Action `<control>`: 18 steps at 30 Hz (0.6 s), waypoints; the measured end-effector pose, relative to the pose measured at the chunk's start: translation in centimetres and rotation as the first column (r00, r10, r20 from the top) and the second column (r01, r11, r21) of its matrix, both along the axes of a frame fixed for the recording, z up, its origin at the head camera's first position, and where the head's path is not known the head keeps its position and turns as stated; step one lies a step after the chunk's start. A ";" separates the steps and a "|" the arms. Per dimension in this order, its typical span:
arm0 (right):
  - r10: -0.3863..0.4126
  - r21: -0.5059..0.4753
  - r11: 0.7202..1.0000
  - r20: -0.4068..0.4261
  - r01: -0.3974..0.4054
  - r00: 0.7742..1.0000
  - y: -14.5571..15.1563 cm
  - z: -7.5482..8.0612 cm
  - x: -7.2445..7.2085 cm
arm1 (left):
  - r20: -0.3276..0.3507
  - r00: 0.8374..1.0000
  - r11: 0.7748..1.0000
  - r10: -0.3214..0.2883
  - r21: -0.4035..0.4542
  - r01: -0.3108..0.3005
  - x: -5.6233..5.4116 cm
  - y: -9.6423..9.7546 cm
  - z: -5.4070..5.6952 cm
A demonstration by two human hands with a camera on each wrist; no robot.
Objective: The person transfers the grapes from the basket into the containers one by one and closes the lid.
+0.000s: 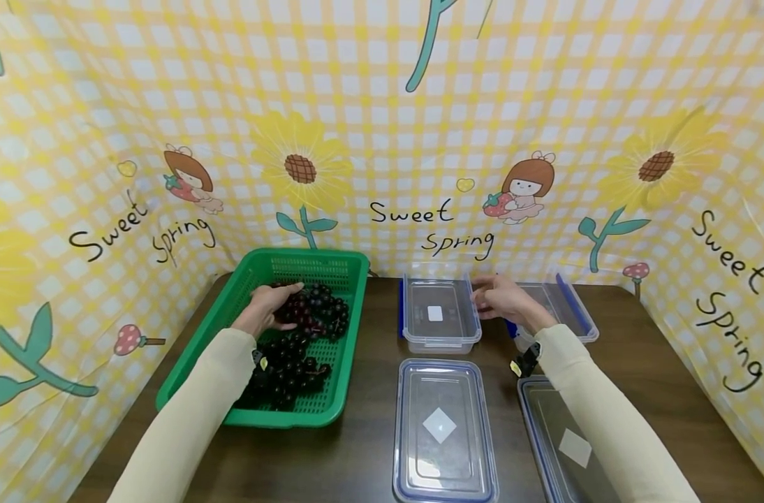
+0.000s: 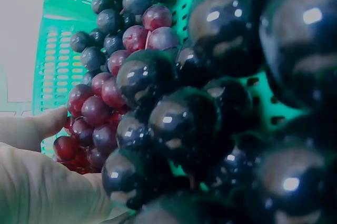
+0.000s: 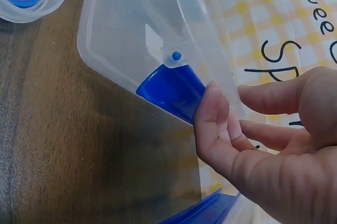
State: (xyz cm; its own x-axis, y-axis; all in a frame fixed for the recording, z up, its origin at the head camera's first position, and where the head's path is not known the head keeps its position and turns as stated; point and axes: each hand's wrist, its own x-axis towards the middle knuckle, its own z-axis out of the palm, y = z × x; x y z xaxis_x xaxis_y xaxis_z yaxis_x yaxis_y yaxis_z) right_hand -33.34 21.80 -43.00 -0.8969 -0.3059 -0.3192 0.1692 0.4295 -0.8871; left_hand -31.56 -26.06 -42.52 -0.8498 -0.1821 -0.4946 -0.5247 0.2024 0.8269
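Note:
Inside a green basket [image 1: 355, 300], my left hand [image 1: 269, 307] has its thumb and fingers about a bunch of reddish grapes [image 2: 95, 108]. Darker, near-black grapes [image 2: 184, 124] crowd the front of the left wrist view. Part of the left fingers is hidden by the fruit. My right hand [image 1: 501, 300] holds the right side of a clear plastic container [image 1: 441, 328] near its back corner. In the right wrist view its fingertips lie at the end of the blue latch [image 3: 174, 90], beside the container's wall.
A second clear container [image 1: 583, 314] with blue latches stands to the right, partly behind the right arm. Two clear lids [image 1: 445, 454] with blue seals lie nearer on the brown table [image 1: 369, 419], the right one [image 1: 552, 426] under the forearm. A checked cloth [image 1: 382, 140] hangs around the table.

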 end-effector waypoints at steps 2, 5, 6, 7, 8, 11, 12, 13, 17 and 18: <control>0.001 -0.016 1.000 0.010 -0.001 1.000 0.0 0.0 0.0 | -0.003 1.000 1.000 0.000 -0.004 0.000 0.0 0.0 0.0; -0.007 -0.032 0.999 0.023 0.007 1.000 0.0 -0.1 0.0 | -0.012 1.000 1.000 -0.001 0.009 0.001 0.2 0.1 0.1; -0.008 -0.035 0.999 0.026 0.008 1.000 0.0 0.0 0.0 | -0.014 1.000 1.000 0.000 0.017 0.000 0.2 0.1 0.0; -0.010 -0.037 0.999 0.027 0.011 1.000 0.0 0.0 0.0 | -0.015 1.000 1.000 0.001 0.021 -0.001 0.2 0.2 0.0; -0.011 -0.040 0.999 0.026 0.012 1.000 0.0 0.0 -0.1 | -0.016 1.000 1.000 0.008 0.026 -0.008 0.2 0.2 0.0; -0.015 -0.048 0.999 0.025 0.016 1.000 0.0 -0.2 -0.2 | -0.016 0.999 0.999 0.029 0.045 -0.029 0.2 0.1 -0.1; -0.015 -0.050 0.999 0.025 0.017 1.000 0.0 -0.2 -0.2 | -0.013 0.999 0.998 0.039 0.054 -0.039 0.1 0.1 -0.2; -0.016 -0.053 0.998 0.024 0.018 1.000 0.0 -0.3 -0.3 | -0.012 0.999 0.997 0.048 0.061 -0.048 0.1 0.1 -0.2; -0.015 -0.056 0.998 0.016 0.016 1.000 0.0 -0.3 -0.3 | -0.016 0.997 0.994 0.070 0.088 -0.068 -0.1 0.0 -0.4; -0.017 -0.056 0.998 0.013 0.017 1.000 -0.1 -0.3 -0.3 | -0.019 0.997 0.993 0.077 0.093 -0.074 -0.1 0.0 -0.4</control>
